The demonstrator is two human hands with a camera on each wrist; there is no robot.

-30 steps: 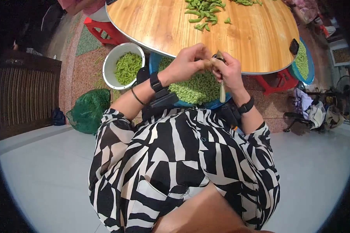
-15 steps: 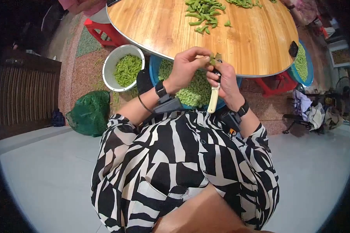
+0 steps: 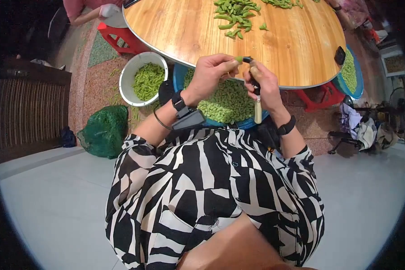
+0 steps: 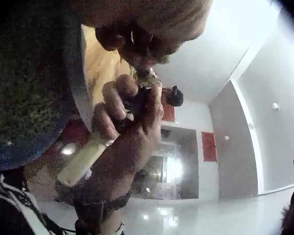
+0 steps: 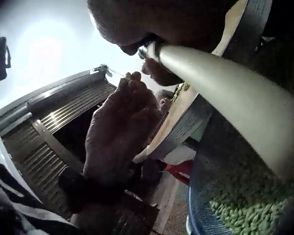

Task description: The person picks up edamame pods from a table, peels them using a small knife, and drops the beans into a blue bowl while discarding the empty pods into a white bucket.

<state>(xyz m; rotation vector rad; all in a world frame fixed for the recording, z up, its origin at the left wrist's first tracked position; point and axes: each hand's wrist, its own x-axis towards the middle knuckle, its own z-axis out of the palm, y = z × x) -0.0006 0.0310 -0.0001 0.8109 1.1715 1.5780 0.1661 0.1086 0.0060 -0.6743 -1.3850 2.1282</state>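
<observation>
My left hand (image 3: 210,77) pinches a small green bean pod (image 3: 239,59) between thumb and fingertips, just over the near edge of the round wooden table (image 3: 180,33). My right hand (image 3: 266,88) grips a tool with a cream handle (image 3: 258,111) and a dark upper part; the handle points down toward my lap. The dark tip meets the pod, and its exact shape cannot be told. Beneath both hands is a blue basin (image 3: 177,77) full of shelled green beans (image 3: 227,107). In the right wrist view the cream handle (image 5: 230,93) crosses above the basin.
Pods (image 3: 235,17) lie heaped on the table's far part. A white bucket (image 3: 125,83) of pods stands left, beside a green net sack (image 3: 104,131). Red stools (image 3: 319,95) are under the table, another blue basin (image 3: 358,85) right. Another person's gloved hand (image 3: 109,10) shows upper left.
My hands have come slightly apart from being close together. The pod in my left fingertips now shows against the tool's tip, and the cream handle has swung more upright.
</observation>
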